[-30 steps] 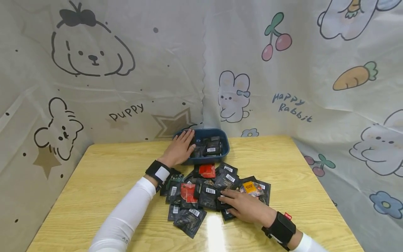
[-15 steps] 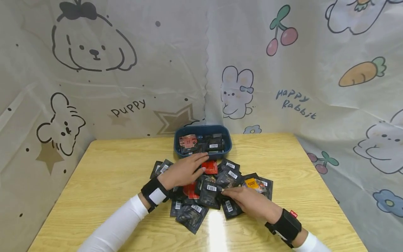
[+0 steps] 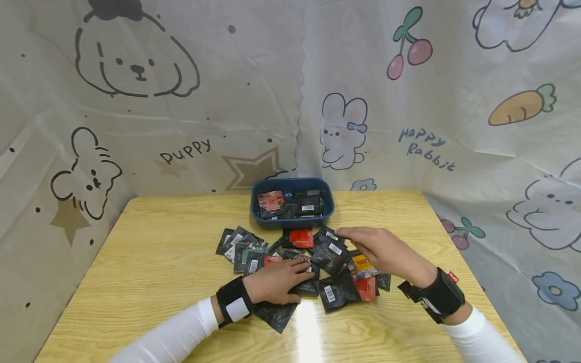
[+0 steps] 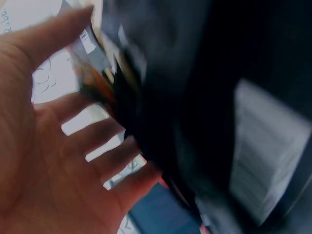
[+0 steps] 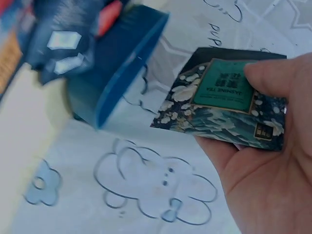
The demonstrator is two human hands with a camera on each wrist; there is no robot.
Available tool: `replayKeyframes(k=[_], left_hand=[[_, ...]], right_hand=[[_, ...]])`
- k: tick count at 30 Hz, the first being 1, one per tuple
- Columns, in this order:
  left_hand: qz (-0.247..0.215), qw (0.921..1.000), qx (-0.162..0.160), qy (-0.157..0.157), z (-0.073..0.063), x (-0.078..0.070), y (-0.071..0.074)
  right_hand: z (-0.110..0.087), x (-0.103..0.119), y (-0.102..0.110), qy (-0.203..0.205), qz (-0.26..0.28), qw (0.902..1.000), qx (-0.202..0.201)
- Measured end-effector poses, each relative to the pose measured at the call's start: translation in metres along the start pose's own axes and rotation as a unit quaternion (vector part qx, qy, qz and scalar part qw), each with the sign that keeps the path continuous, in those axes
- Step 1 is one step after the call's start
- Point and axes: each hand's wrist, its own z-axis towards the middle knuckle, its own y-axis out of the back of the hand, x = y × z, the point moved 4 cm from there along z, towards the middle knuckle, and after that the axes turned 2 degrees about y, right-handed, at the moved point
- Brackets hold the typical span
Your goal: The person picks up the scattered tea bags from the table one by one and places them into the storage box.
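My right hand [image 3: 381, 249] is above the right side of the pile of tea sachets [image 3: 330, 254]. In the right wrist view, its thumb and fingers pinch a jasmine tea sachet [image 5: 224, 87] with a green label; the hand hides this sachet in the head view. My left hand [image 3: 279, 280] lies over the pile's left and front part with relaxed, spread fingers touching the dark sachets. A black sachet with a white barcode label [image 4: 270, 151] fills much of the left wrist view, blurred. Behind the pile stands a dark blue bin [image 3: 292, 222] with several sachets inside.
A red-labelled sachet [image 3: 271, 200] lies at the left in the bin, and black ones [image 3: 308, 201] at the right. An orange-labelled sachet [image 3: 362, 264] is under the right hand's side of the pile. A printed cloth [image 3: 254, 101] hangs behind the wooden table [image 3: 172, 227].
My left hand has come from the bin back onto the pile, exposing a red-labelled sachet in the bin. My right hand has risen from the pile, moving away and rightward, with the jasmine tea sachet.
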Motion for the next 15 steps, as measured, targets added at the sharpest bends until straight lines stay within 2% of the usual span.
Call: replayKeyframes(k=[5,7,12,15], left_hand=[[-0.026,0.9995,-0.016,0.008,-0.002,0.001,-0.002],[-0.019,0.9993,-0.033,0.003,-0.002,0.0,-0.002],[0.025,0.9933,-0.11,-0.027,-0.004,-0.005,-0.001],[0.011,0.9895,-0.14,-0.033,-0.009,-0.008,0.004]], right_hand=[[0.028,-0.011,0.021,0.026,-0.001,0.998,-0.057],[0.041,-0.016,0.024,0.029,-0.002,0.9973,-0.068],[0.074,-0.03,0.019,0.015,-0.014,0.9979,-0.061],[0.095,-0.04,0.011,0.005,-0.005,0.9989,-0.047]])
